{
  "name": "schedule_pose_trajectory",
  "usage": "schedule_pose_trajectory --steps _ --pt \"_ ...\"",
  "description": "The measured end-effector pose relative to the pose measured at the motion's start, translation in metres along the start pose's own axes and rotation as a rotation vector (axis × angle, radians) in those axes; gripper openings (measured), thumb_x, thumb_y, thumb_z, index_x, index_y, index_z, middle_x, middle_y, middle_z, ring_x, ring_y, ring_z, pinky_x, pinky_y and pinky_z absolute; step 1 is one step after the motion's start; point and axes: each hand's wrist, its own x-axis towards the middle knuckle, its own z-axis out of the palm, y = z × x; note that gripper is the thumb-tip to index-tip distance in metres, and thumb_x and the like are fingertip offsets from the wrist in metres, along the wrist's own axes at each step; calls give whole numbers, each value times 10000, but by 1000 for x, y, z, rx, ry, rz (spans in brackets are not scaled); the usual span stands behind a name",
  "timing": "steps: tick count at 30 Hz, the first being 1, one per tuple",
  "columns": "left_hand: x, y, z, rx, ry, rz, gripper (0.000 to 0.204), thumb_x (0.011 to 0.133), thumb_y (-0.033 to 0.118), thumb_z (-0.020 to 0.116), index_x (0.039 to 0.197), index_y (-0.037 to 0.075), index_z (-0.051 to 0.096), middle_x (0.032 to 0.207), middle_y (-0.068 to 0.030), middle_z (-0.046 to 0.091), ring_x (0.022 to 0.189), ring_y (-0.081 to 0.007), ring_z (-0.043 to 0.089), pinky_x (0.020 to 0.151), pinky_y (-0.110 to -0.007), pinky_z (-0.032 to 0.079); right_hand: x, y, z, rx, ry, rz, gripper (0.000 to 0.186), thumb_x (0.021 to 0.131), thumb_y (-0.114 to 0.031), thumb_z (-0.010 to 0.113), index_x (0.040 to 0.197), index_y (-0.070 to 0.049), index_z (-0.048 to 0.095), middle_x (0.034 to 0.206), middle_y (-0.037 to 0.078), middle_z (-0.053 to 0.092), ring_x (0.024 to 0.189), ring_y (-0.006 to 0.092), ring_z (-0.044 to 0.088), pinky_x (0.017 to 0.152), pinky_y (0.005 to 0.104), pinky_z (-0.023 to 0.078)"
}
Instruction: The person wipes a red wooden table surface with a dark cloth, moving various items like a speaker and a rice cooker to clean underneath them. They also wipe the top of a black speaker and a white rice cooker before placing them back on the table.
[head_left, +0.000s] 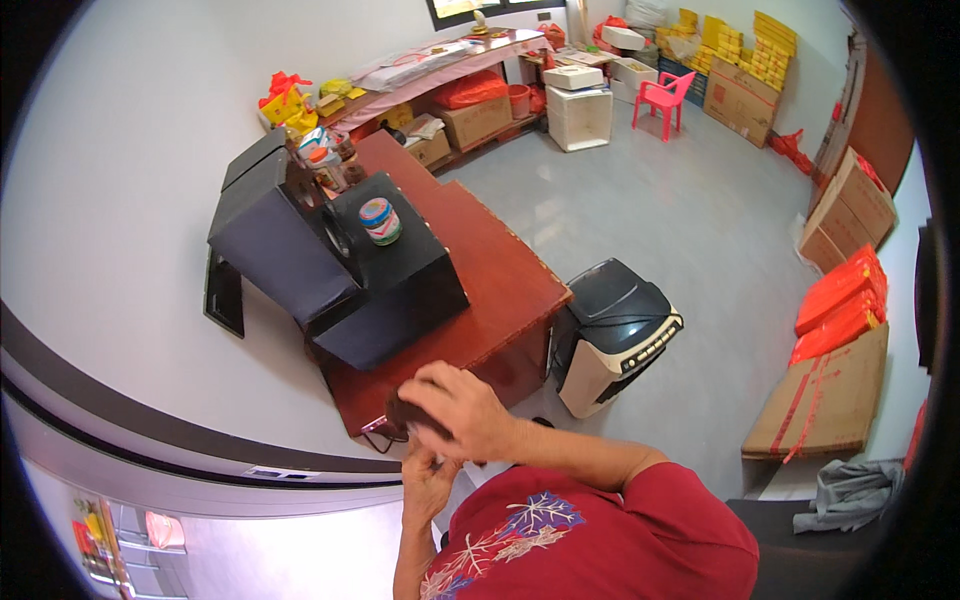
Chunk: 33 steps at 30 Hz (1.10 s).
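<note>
My right hand (pixel 462 408) is closed over a dark brown, rounded thing (pixel 405 413) in front of my chest, near the corner of the red-brown cabinet. Just below it, my left hand (pixel 428 482) is closed around the lower part of the same thing, where something pale shows between the hands. The fingers cover most of it, so its kind cannot be made out. Beyond the hands, a small jar with a blue and pink lid (pixel 380 222) stands on a black speaker box (pixel 400 290) lying on the red-brown cabinet (pixel 500 270).
Another dark speaker box (pixel 280 235) leans on the first, with several jars (pixel 325 155) behind it. A black and cream wheeled appliance (pixel 615 335) stands right of the cabinet. Flattened cardboard (pixel 820 395) and red bags (pixel 845 300) lie along the right wall. A pink chair (pixel 663 105) stands farther back.
</note>
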Motion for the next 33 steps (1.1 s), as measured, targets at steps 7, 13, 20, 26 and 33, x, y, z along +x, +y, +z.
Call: schedule_pose_trajectory --steps 7,13,20,26,33 --pt "-13 45 -3 188 -310 120 230 715 62 794 919 5 703 911 -122 680 885 -246 633 818 -349 472 22 46 -18 868 -695 504 399 816 -293 617 1105 -19 596 1023 149 655 928 211 596 840 327 470" --pt "-13 41 -11 198 -340 16 213 760 74 768 936 -16 689 829 -70 697 729 -134 626 672 -291 489 14 23 -11 395 -406 7 334 800 -133 609 1118 -39 570 1062 137 563 968 282 588 838 345 479" --pt "-22 -3 -6 -903 119 -102 487 886 104 656 1320 23 450 1289 -95 529 1167 -229 521 985 -353 412 -13 -45 19 -366 -101 -407 324 755 -189 628 1050 -59 598 1057 141 512 1002 290 550 821 468 469" --pt "-27 -10 -34 -145 -177 -33 248 875 104 686 1100 23 619 1069 -74 631 994 -138 574 870 -302 454 10 -40 9 -114 -225 -163 353 767 -140 648 1108 -77 581 1061 119 525 986 277 569 835 415 461" --pt "-31 41 -34 -254 -227 -80 244 817 36 735 1041 -20 657 893 -51 665 815 -92 590 717 -246 475 43 2 -6 869 -621 498 344 866 -207 627 1162 -37 594 1087 80 603 1016 175 580 879 315 470"
